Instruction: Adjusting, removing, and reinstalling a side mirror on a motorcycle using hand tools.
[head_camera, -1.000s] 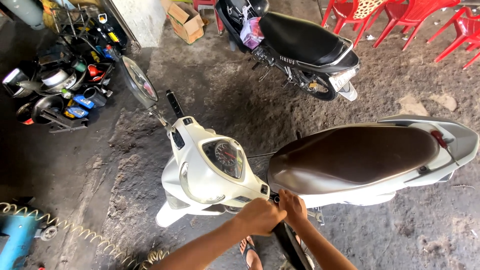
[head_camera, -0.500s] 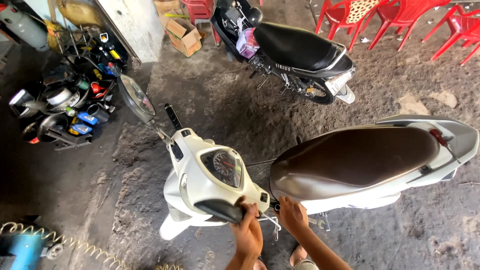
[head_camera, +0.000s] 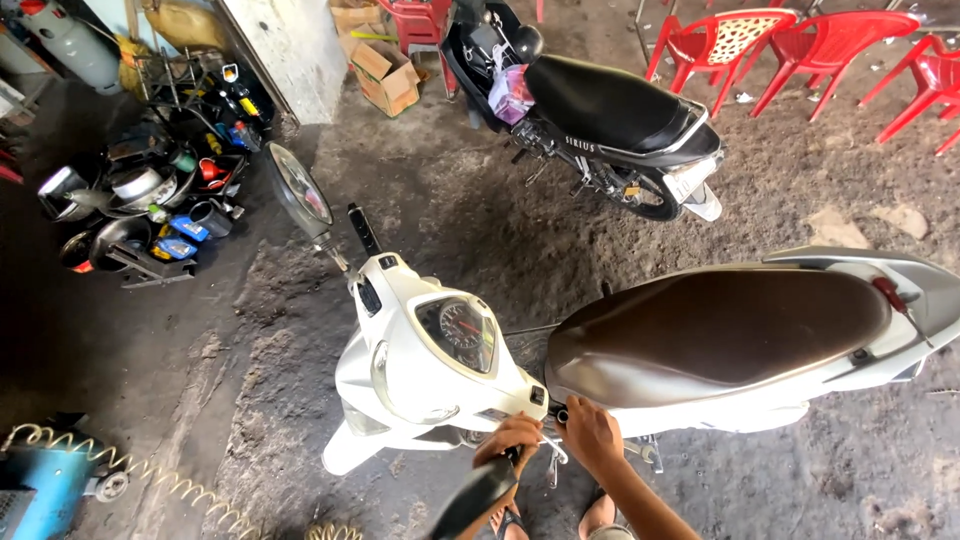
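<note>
White plastic-bodied scooter (head_camera: 440, 370): left hand (head_camera: 512, 440) is clamping fingers on its black handlebar grip (head_camera: 478, 495), steadying it; right hand (head_camera: 590, 432), fingers curled together, is touching beside the brown seat (head_camera: 715, 330).

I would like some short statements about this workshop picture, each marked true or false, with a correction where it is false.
1. The left hand grips the near handlebar of the white scooter. True.
2. The scooter's seat is red. False: it is brown.
3. The right hand is beside the left, close under the front of the seat. True.
4. The plastic chairs are blue. False: they are red.
5. The black motorbike lies on its side. False: it stands upright.
</note>
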